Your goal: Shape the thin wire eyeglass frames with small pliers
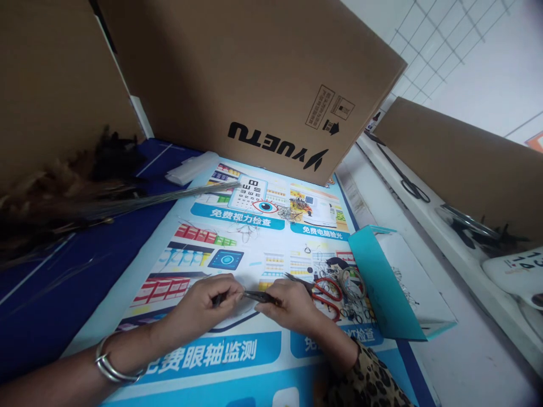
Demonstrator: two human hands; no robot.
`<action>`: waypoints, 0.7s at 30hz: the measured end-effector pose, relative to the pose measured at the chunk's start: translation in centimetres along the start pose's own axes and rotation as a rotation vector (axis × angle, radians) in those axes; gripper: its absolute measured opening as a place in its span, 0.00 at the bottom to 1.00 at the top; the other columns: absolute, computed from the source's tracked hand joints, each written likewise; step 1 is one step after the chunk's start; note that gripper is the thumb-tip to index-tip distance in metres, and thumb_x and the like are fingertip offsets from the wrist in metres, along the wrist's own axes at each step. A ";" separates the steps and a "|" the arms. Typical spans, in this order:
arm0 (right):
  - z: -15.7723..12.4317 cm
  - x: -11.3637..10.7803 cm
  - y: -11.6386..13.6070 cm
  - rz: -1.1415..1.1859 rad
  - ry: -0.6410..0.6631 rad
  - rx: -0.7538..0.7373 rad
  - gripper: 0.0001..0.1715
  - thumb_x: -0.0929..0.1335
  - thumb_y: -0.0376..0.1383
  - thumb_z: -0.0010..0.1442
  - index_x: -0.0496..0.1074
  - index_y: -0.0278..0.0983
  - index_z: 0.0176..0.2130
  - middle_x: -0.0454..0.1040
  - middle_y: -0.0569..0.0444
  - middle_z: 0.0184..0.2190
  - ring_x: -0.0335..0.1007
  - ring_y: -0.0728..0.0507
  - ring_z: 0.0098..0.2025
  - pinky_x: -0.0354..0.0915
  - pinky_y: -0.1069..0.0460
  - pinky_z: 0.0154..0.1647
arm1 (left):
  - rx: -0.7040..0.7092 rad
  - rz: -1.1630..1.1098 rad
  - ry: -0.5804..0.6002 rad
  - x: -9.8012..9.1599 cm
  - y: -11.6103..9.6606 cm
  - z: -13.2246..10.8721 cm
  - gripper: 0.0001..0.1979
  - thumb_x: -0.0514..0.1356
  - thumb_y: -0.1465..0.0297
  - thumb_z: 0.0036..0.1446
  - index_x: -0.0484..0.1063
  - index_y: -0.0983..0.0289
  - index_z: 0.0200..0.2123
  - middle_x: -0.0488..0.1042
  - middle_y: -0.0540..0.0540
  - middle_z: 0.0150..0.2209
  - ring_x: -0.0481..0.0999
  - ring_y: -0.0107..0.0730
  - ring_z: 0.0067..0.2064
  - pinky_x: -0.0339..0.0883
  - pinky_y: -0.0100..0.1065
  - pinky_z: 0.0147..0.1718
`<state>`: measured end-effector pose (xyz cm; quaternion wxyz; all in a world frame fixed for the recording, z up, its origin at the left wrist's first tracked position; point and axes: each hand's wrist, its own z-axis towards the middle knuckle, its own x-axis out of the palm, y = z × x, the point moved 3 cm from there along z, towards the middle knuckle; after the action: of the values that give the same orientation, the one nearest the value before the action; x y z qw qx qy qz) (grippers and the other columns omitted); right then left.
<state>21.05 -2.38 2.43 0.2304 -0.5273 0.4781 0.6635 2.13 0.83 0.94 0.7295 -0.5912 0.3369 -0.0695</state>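
Note:
My left hand [207, 305] and my right hand [292, 304] rest close together on a printed poster [237, 249] that covers the table. The right hand's fingers are closed round the dark handles of small pliers [257, 295], whose tip points left. My left hand is pinched at that tip, on something too small to make out. A silver bangle [108, 364] circles my left wrist. Red-handled scissors [324, 289] lie just right of my right hand.
A large brown YUETU carton [254, 79] stands at the back. Dark feathers [63, 186] and thin wire stems [169, 196] lie left. A teal box lid [382, 282], a tape roll [351, 282], small metal rings and wire bits sit right. Black scissors [407, 181] lie on a white ledge.

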 end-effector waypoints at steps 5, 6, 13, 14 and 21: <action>0.1 0.1 -0.1 0.007 -0.005 -0.019 0.18 0.64 0.47 0.61 0.66 0.37 0.27 0.70 0.57 0.26 0.65 0.50 0.30 0.52 0.56 0.29 | -0.029 -0.043 0.012 0.1 0.4 0.1 0.08 0.52 0.72 0.56 0.69 0.64 0.27 0.67 0.48 0.25 0.64 0.27 0.27 0.57 0.27 0.26; 0.1 0.1 -0.1 0.007 -0.004 -0.019 0.18 0.64 0.47 0.61 0.66 0.37 0.27 0.70 0.56 0.26 0.65 0.49 0.31 0.52 0.56 0.29 | -0.032 -0.049 0.014 0.1 0.5 0.1 0.08 0.52 0.72 0.56 0.69 0.64 0.27 0.66 0.48 0.25 0.64 0.27 0.27 0.57 0.26 0.26; 0.0 0.1 0.0 -0.010 0.015 -0.013 0.18 0.64 0.47 0.61 0.67 0.37 0.27 0.71 0.55 0.27 0.66 0.49 0.31 0.53 0.55 0.29 | -0.012 -0.039 0.019 0.1 0.5 0.1 0.08 0.52 0.72 0.55 0.70 0.64 0.27 0.67 0.48 0.25 0.65 0.27 0.27 0.58 0.27 0.27; 0.1 0.1 0.0 -0.017 0.018 -0.010 0.18 0.64 0.47 0.61 0.67 0.37 0.27 0.71 0.55 0.27 0.66 0.49 0.31 0.53 0.55 0.29 | -0.009 -0.033 0.018 0.1 0.5 0.1 0.08 0.52 0.72 0.55 0.70 0.64 0.27 0.67 0.48 0.25 0.65 0.27 0.27 0.58 0.27 0.27; 0.1 -0.2 0.2 -0.085 -0.001 -0.002 0.18 0.63 0.48 0.61 0.67 0.37 0.29 0.72 0.54 0.28 0.66 0.48 0.31 0.52 0.55 0.29 | -0.024 -0.011 -0.002 0.2 0.4 0.1 0.09 0.52 0.70 0.57 0.69 0.64 0.27 0.67 0.49 0.26 0.65 0.28 0.27 0.58 0.27 0.27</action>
<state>20.94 -2.37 2.72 0.2580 -0.5470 0.4548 0.6538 2.20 0.94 0.54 0.7222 -0.6019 0.3336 -0.0689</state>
